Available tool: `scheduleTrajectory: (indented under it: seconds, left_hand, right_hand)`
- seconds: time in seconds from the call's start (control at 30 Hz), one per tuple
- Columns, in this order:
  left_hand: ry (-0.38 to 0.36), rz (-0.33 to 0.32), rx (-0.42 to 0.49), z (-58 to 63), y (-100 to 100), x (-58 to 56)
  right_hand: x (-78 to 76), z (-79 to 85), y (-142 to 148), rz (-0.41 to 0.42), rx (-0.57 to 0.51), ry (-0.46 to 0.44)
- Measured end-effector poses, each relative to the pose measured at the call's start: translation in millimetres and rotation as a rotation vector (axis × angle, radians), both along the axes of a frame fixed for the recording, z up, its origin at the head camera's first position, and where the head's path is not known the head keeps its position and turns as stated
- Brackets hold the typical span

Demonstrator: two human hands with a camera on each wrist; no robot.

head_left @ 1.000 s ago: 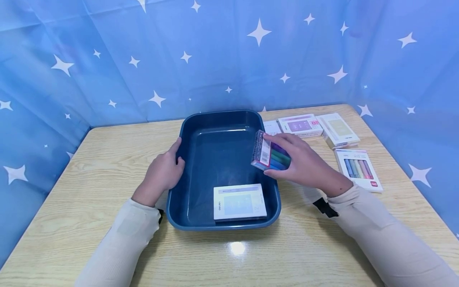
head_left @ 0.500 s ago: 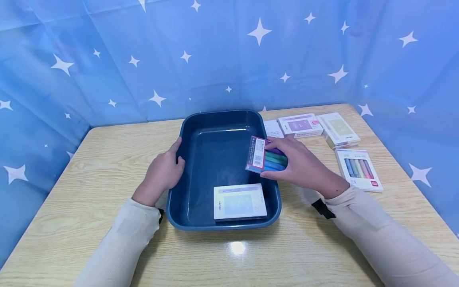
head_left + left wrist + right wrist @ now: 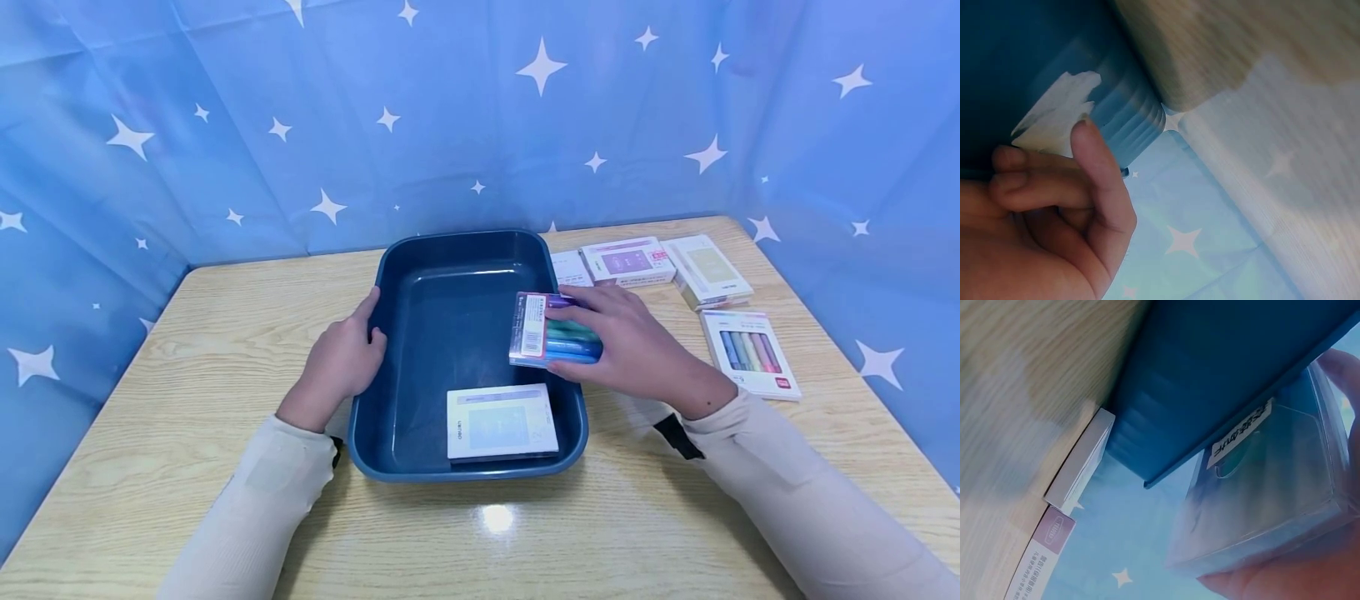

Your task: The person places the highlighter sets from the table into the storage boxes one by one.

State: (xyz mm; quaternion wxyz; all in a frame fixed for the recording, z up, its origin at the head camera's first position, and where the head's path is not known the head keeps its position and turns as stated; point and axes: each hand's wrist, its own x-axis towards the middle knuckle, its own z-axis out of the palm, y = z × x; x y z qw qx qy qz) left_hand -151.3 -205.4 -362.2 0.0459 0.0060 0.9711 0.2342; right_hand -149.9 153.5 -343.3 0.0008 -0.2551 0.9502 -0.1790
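My left hand (image 3: 339, 354) holds the left rim of a dark blue plastic bin (image 3: 365, 429), thumb over the edge. The left wrist view shows one finger (image 3: 1100, 165) stretched along the bin's outer wall and the others curled. Over the bin's right rim, my right hand (image 3: 626, 342) grips a clear box of coloured markers (image 3: 558, 329) with purple, green and blue inside. Thumb and fingers span its sides, and its labelled end points into the bin. In the right wrist view this clear box (image 3: 1272, 487) overlaps the bin's rim. A white flat box (image 3: 502, 422) lies inside the bin, near its front.
Right of the bin on the wooden table (image 3: 225, 350) lie a purple-labelled white box (image 3: 628, 262), a yellow-labelled white box (image 3: 707, 271), a windowed box of pastel markers (image 3: 752, 356) and a partly hidden white box (image 3: 572, 268). A blue star-patterned curtain (image 3: 450, 108) stands behind.
My right hand has moved the marker box slightly left and toward me, lowering it over the bin's right side and turning its face more upward. My left hand and the bin stay put.
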Motion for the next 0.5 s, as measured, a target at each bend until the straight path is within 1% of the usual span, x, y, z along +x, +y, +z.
scheduleTrajectory:
  seconds: [0.2,0.5]
  left_hand:
    - [0.004,0.002,-0.004,-1.0,0.0,-0.8]
    - [-0.001,0.000,-0.004,-1.0,-0.1,-0.8]
  right_hand:
    - [0.0,-1.2,-0.1,0.038,0.048,0.055]
    - [2.0,-3.4,-1.2,0.027,0.052,0.043]
